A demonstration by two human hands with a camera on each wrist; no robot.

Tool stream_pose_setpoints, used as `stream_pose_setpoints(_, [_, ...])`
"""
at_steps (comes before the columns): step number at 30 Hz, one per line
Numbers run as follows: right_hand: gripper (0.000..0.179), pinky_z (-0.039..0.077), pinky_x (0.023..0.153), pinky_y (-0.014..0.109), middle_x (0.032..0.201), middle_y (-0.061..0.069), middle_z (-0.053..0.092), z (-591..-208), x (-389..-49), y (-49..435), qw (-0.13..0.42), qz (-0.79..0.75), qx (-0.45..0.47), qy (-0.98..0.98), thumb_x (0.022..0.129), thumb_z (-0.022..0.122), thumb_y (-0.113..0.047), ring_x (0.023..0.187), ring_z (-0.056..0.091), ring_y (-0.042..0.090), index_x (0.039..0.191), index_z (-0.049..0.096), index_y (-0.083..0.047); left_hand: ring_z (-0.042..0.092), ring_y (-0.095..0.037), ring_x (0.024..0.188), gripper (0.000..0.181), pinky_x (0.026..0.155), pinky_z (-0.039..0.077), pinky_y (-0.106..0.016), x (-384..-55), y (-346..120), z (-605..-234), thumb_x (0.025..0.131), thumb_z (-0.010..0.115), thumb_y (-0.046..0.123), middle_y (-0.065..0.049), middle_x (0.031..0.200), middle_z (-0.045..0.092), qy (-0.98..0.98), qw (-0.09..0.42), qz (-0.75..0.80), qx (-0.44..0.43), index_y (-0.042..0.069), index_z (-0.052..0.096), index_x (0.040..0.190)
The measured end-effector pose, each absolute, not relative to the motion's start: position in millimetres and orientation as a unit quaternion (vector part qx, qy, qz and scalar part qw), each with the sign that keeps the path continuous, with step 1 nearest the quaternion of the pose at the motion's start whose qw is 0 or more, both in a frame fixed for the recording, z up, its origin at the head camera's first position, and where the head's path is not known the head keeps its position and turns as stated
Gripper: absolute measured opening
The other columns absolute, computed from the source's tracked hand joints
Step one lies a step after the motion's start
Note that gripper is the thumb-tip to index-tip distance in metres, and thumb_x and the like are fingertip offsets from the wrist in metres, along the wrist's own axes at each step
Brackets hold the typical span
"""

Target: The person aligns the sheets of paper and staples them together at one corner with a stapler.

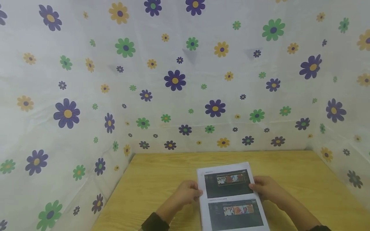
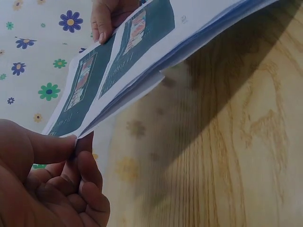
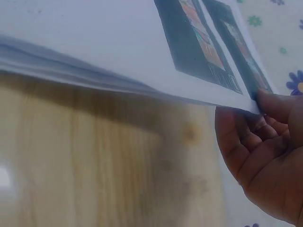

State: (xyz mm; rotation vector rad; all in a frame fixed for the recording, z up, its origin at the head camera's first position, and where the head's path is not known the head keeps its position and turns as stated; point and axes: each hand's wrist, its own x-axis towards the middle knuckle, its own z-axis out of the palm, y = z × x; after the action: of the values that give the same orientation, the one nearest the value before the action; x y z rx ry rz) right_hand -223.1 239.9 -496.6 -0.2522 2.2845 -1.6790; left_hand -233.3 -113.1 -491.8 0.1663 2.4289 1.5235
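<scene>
Both hands hold a stack of printed paper sheets (image 1: 203,205) above the table. Its top page carries two dark rectangular pictures, each with a strip of small colourful images. My left hand (image 1: 186,193) pinches the stack's left edge; in the left wrist view the thumb of that hand (image 2: 52,175) lies on top, with curled fingers beneath. On the opposite edge my right hand (image 1: 266,189) pinches the sheets, and the right wrist view shows this hand (image 3: 265,151) with its thumb on the top page and fingers curled below. Several layered sheet edges show, slightly fanned apart.
A wooden table (image 1: 162,170) with light grain lies under the sheets. White cloth (image 1: 202,106) printed with purple, green and yellow flowers stands behind the table and along both sides. The stack casts a shadow on the wood.
</scene>
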Motion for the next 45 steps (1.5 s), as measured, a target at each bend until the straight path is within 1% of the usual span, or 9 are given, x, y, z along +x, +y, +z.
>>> stream_pose_setpoints(8, [0.030,0.060,0.066,0.037,0.092,0.010,0.076,-525.2,-231.3,243.1,0.136,-0.571,-0.075,0.806,0.099,0.065,-0.020,0.078,0.072,0.023,0.112,0.066,0.007,0.062,-0.018,0.074,0.011,0.062,0.049,-0.029,-241.1,-106.3,-503.5,0.092,0.072,0.011,-0.004,0.083,0.064,0.857,0.135,0.497,0.038,0.005,0.065,0.087])
stream_pose_setpoints(15, [0.033,0.062,0.064,0.039,0.094,0.015,0.076,-545.4,-230.6,242.0,0.145,-0.599,-0.092,0.782,0.101,0.060,-0.014,0.078,0.074,0.027,0.119,0.062,0.014,0.059,-0.017,0.072,0.010,0.061,0.050,-0.027,-246.9,-103.2,-517.8,0.092,0.072,0.009,-0.003,0.079,0.064,0.867,0.139,0.477,0.038,0.003,0.069,0.085])
stream_pose_setpoints(18, [0.031,0.060,0.059,0.036,0.090,0.013,0.076,-548.4,-230.1,241.6,0.138,-0.577,-0.084,0.801,0.101,0.060,-0.016,0.072,0.072,0.024,0.115,0.064,0.012,0.059,-0.016,0.070,0.011,0.059,0.049,-0.028,-249.2,-104.5,-523.8,0.092,0.072,0.010,-0.003,0.076,0.065,0.877,0.129,0.460,0.049,0.004,0.070,0.083])
stream_pose_setpoints(22, [0.030,0.058,0.060,0.034,0.089,0.010,0.076,-548.4,-232.4,239.7,0.129,-0.558,-0.058,0.818,0.100,0.062,-0.017,0.073,0.071,0.021,0.114,0.067,0.009,0.061,-0.016,0.072,0.009,0.062,0.051,-0.030,-252.1,-113.2,-527.3,0.090,0.071,0.009,-0.001,0.076,0.066,0.894,0.107,0.430,0.071,0.005,0.072,0.083])
stream_pose_setpoints(25, [0.030,0.058,0.064,0.034,0.091,0.010,0.076,-546.3,-233.0,237.7,0.125,-0.549,-0.050,0.825,0.100,0.063,-0.017,0.075,0.071,0.021,0.114,0.067,0.009,0.063,-0.017,0.079,0.005,0.070,0.055,-0.035,-250.7,-127.4,-522.6,0.090,0.069,0.009,-0.002,0.085,0.068,0.904,0.094,0.405,0.097,0.005,0.071,0.091])
stream_pose_setpoints(32, [0.029,0.059,0.066,0.034,0.092,0.011,0.076,-547.4,-232.3,234.8,0.109,-0.547,-0.043,0.829,0.099,0.064,-0.014,0.078,0.072,0.021,0.114,0.067,0.010,0.067,-0.027,0.094,0.017,0.080,0.058,-0.048,-226.5,-172.3,-496.2,0.098,0.064,0.013,-0.012,0.104,0.069,0.939,0.075,0.321,0.095,0.000,0.066,0.108])
stream_pose_setpoints(38, [0.029,0.059,0.070,0.033,0.094,0.012,0.076,-551.1,-233.9,235.2,0.100,-0.554,-0.030,0.826,0.099,0.064,-0.012,0.081,0.072,0.022,0.117,0.066,0.011,0.069,-0.034,0.091,0.036,0.081,0.059,-0.052,-205.9,-195.9,-494.1,0.089,0.075,0.024,-0.017,0.099,0.071,0.960,0.090,0.257,0.064,-0.007,0.066,0.106])
stream_pose_setpoints(43, [0.030,0.059,0.069,0.033,0.094,0.013,0.076,-550.7,-231.9,234.9,0.104,-0.566,-0.034,0.817,0.099,0.063,-0.011,0.081,0.073,0.023,0.117,0.065,0.012,0.064,-0.024,0.078,0.031,0.072,0.058,-0.045,-184.8,-200.0,-493.3,0.078,0.084,0.017,-0.008,0.086,0.067,0.963,0.116,0.245,0.002,-0.001,0.065,0.094])
stream_pose_setpoints(45, [0.030,0.059,0.069,0.032,0.094,0.013,0.076,-550.9,-231.3,234.7,0.106,-0.572,-0.034,0.813,0.099,0.063,-0.012,0.081,0.072,0.023,0.117,0.065,0.012,0.061,-0.022,0.074,0.028,0.068,0.055,-0.043,-180.0,-198.7,-494.0,0.075,0.084,0.013,-0.006,0.083,0.064,0.965,0.109,0.239,-0.010,0.002,0.064,0.090])
